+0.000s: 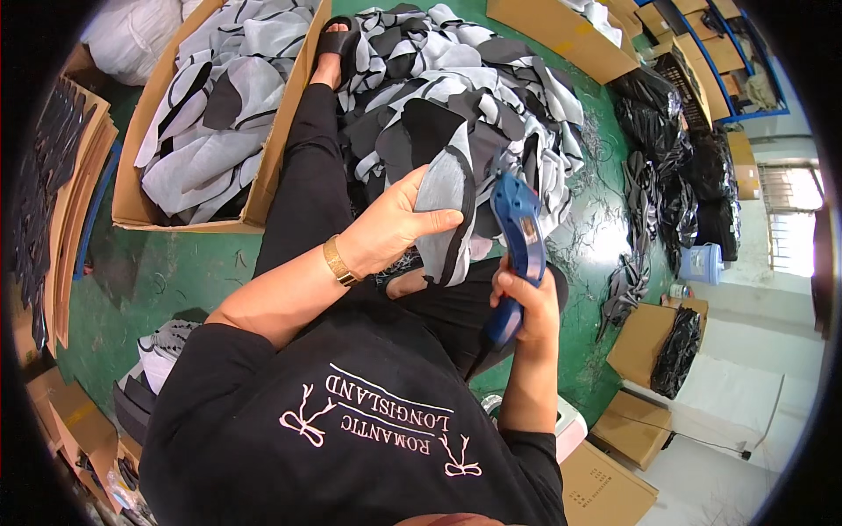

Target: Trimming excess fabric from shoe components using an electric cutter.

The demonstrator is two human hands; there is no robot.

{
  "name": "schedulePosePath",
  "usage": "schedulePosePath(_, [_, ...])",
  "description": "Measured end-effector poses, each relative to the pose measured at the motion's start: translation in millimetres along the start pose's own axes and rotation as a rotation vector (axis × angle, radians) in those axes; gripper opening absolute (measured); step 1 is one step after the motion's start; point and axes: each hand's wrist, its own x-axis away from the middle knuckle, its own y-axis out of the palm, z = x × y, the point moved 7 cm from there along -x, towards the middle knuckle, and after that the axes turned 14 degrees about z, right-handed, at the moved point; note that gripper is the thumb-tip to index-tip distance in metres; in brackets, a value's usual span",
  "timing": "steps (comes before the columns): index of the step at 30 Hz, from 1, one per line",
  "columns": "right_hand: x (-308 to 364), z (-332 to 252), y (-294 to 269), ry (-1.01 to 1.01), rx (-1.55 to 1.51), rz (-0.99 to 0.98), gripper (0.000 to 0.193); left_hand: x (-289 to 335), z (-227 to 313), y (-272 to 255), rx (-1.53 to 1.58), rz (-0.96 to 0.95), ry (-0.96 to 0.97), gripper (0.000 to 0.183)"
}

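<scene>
My left hand [392, 221], with a gold band on its wrist, pinches a grey and black fabric piece [445, 197] between thumb and fingers. The piece hangs folded over, light grey side showing, with a black edge along its right. Wrapped round the handle of blue electric scissors [521, 223] is my right hand [531, 305]. The tool's head points up and away from me, just right of the fabric and apart from it. Beyond both hands a large heap of grey and black fabric pieces [517, 74] covers the floor.
A cardboard box [279, 123] full of similar fabric stands at the left, beside my outstretched leg. Another cardboard box [561, 39] is at the far right. Black plastic bags [649, 110] and a light blue bucket [701, 263] line the right side. Dark scraps litter the green floor [601, 219].
</scene>
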Motion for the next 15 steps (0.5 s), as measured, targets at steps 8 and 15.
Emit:
schedulePosePath(8, [-25,-26,41,-0.334,0.351,0.064,0.037,12,-19,8,-0.067,-0.033,-0.048,0.038])
schedulePosePath(15, [-13,-13,18,-0.183,0.184,0.079,0.032,-7,-11,-29,0.047,0.180,-0.069,0.013])
